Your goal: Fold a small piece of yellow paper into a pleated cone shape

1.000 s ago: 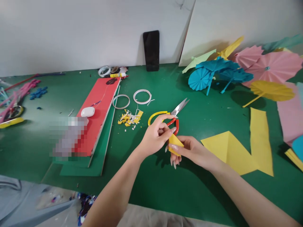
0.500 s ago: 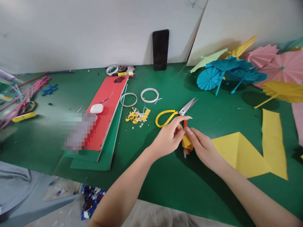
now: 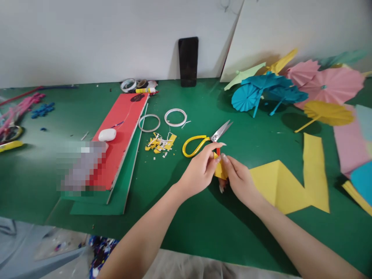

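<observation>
A small folded piece of yellow paper (image 3: pixel 220 170) is pinched between both of my hands above the green table (image 3: pixel 203 224). My left hand (image 3: pixel 200 170) grips its left edge with thumb and fingertips pressed together. My right hand (image 3: pixel 236 179) holds its right side, fingers curled under. Scissors (image 3: pixel 203 141) with one yellow and one red handle lie on the table just behind my hands, blades pointing to the far right.
A large cut yellow sheet (image 3: pixel 293 182) lies right of my hands. Paper umbrellas (image 3: pixel 261 91) crowd the far right. Yellow scraps (image 3: pixel 160 144), two tape rings (image 3: pixel 175 117), red and green boards (image 3: pixel 119 135) with a white case (image 3: pixel 107 135), and a phone (image 3: pixel 188 62) against the wall.
My hands have come closer together on the yellow piece, which now shows less between the fingers. The view swung right, then back left.
</observation>
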`<state>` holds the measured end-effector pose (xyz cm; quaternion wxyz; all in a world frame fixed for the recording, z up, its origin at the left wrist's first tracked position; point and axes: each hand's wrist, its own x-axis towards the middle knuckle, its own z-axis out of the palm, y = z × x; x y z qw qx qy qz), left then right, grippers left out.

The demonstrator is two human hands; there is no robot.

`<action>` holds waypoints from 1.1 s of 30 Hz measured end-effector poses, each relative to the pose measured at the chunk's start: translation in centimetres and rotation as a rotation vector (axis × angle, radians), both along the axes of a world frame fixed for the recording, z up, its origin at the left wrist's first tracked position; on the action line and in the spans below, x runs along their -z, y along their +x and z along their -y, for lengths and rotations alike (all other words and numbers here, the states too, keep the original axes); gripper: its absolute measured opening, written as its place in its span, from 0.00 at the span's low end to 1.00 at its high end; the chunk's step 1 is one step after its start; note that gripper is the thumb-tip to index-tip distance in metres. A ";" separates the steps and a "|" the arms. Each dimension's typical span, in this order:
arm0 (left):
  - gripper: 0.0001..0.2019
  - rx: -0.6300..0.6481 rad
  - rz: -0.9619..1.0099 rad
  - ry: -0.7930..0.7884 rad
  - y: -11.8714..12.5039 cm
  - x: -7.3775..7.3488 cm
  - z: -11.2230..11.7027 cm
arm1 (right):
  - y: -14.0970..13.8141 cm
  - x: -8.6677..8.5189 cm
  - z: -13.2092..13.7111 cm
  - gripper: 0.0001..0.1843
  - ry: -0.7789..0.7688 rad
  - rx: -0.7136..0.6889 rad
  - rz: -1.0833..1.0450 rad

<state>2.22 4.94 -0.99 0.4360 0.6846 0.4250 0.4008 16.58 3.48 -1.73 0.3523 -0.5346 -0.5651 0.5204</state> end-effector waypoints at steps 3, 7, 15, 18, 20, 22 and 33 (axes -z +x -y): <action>0.16 -0.044 0.028 0.014 -0.1 0.0 -0.1 | 0.1 -0.2 -0.1 0.22 0.021 -0.011 0.032; 0.17 0.002 0.045 -0.097 -0.1 0.2 -0.1 | -0.1 -0.3 0.0 0.22 0.009 0.028 0.033; 0.20 0.026 -0.040 -0.069 -0.2 -0.1 -0.1 | -0.3 -0.3 -0.1 0.21 -0.023 0.051 -0.081; 0.21 0.040 -0.028 -0.116 -0.2 -0.1 -0.2 | -0.2 -0.5 -0.1 0.21 -0.005 0.061 -0.077; 0.22 0.064 -0.019 -0.142 -0.3 -0.1 -0.1 | -0.2 -0.5 -0.1 0.21 0.000 0.077 -0.085; 0.22 0.077 -0.015 -0.140 -0.3 0.0 -0.1 | -0.2 -0.5 -0.1 0.21 -0.008 0.085 -0.106; 0.18 0.098 0.263 -0.360 -0.3 -1.0 -0.4 | 0.0 -0.4 -0.7 0.22 -0.084 0.049 -0.258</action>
